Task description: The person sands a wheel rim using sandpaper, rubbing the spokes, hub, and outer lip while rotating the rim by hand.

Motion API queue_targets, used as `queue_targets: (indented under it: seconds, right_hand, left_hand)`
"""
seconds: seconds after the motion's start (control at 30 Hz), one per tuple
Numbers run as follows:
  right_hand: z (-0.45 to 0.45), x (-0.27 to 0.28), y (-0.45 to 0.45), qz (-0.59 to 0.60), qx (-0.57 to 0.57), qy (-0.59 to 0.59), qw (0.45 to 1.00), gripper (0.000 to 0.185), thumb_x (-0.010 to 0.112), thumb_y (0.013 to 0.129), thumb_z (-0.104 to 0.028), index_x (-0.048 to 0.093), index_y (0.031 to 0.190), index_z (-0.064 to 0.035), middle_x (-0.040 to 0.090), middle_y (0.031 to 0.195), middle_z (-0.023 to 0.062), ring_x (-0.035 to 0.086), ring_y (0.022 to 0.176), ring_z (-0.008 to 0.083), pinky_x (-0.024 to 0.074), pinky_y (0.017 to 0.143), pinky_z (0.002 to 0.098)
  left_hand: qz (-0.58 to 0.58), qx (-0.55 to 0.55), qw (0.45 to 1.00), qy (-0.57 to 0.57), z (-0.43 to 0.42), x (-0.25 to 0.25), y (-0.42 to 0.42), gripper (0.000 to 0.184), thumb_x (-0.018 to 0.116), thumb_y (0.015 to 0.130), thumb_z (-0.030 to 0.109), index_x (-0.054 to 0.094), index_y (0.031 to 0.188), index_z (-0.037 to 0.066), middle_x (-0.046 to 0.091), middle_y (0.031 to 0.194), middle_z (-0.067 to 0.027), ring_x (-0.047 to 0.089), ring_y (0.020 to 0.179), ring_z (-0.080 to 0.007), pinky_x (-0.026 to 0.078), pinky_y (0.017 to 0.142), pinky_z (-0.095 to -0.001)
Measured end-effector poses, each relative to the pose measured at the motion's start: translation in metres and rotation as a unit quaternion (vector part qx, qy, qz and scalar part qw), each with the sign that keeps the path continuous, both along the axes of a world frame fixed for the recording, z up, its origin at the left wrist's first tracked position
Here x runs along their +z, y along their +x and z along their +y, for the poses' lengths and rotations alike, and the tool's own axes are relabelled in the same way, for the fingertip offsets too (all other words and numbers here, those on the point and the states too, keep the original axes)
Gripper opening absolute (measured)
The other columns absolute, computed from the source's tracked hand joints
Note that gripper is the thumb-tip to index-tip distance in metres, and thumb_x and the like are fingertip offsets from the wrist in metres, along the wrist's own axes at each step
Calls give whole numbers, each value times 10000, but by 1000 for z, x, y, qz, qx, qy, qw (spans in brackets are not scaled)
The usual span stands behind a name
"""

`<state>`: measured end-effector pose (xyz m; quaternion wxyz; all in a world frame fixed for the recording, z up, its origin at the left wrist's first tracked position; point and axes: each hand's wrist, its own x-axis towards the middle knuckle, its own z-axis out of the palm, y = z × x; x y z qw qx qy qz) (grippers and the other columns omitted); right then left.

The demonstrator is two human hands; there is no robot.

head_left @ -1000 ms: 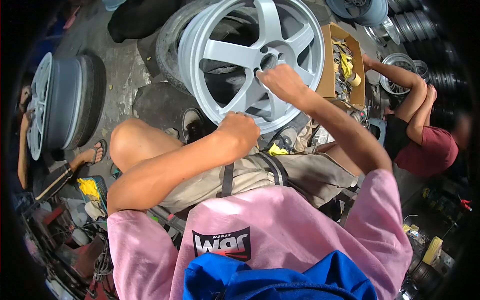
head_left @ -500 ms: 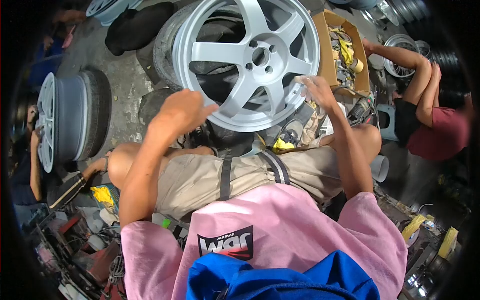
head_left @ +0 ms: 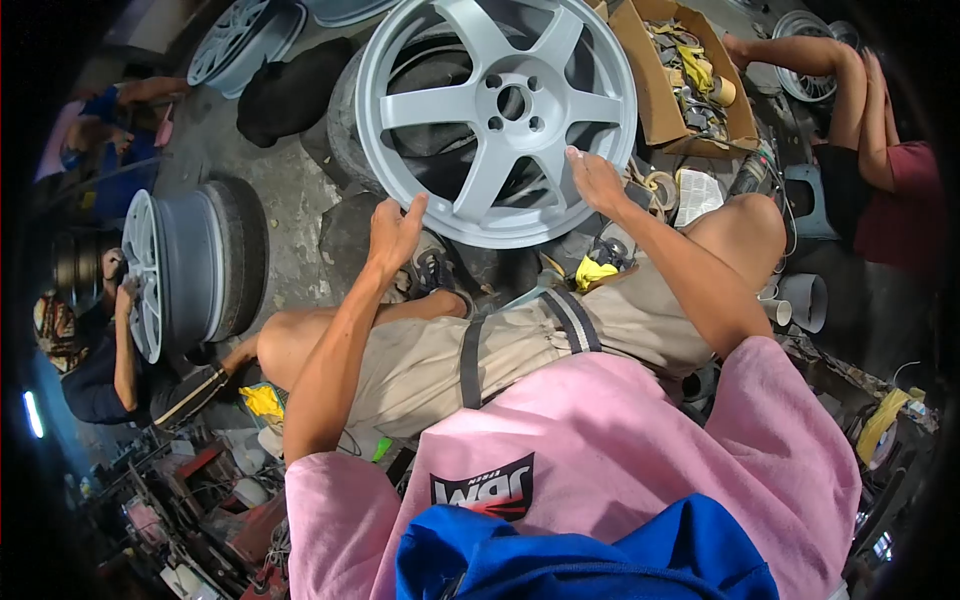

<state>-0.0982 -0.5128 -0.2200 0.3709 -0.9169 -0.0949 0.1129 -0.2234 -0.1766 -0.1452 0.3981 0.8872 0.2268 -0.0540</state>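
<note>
A large silver-grey wheel (head_left: 515, 73) with six spokes lies face up just ahead of the two hands, its near edge between them, above a dark tyre (head_left: 347, 120) that shows past its left side. Well off to the left of the left hand, another wheel (head_left: 187, 262) stands on edge beside a second tyre (head_left: 240, 258), with a co-worker's hands at its face. Ahead and to the right of the right hand sits an open cardboard box (head_left: 640, 72) of mixed scraps; ahead and to the left of the left hand lies a dark bundle (head_left: 290, 95). The left hand (head_left: 393, 235) is at the wheel's near left edge, thumb raised, fingers loosely bent; the right hand (head_left: 598, 185) is at its near right part, loosely bent, thumb and fingertips toward the wheel. I cannot tell whether either one grips. Beyond the right hand, to its right, are a printed paper (head_left: 700, 196) and a power tool (head_left: 750, 172); nearer the body, below it, is a yellow cloth (head_left: 596, 272).
</note>
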Motion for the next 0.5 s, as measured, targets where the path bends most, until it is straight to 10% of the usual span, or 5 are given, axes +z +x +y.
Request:
queue_targets:
  seconds: [0.13,0.27,0.33,0.5]
  right_hand:
    - [0,8,-5,50,-37,5,998,628,371,1079,-467,695,962,59,681,943,345,636,973,558,460,898,608]
    - [18,30,-28,232,-70,153,958,584,441,1085,-447,702,1025,72,733,927,223,727,894,356,568,821,456]
    - [37,38,-40,329,-145,410,838,535,447,1098,-419,643,1169,74,723,1071,190,729,943,292,601,813,397]
    - [31,51,-12,364,-57,379,849,537,429,1111,-390,560,1305,94,693,1183,214,723,989,300,606,858,408]
  left_hand:
    - [-162,-53,984,48,33,-17,41,455,704,932,339,691,870,-112,709,879,-334,729,897,-451,543,794,-486]
    - [-227,-97,964,101,24,63,125,380,701,881,360,721,936,-16,731,836,-234,735,805,-391,548,728,-489]
    - [-239,-101,945,201,1,100,162,406,677,887,423,675,943,21,705,829,-218,695,848,-428,512,736,-518]
    - [-310,-99,920,219,-15,92,215,322,704,911,285,709,999,-25,694,984,-257,666,961,-447,519,829,-504]
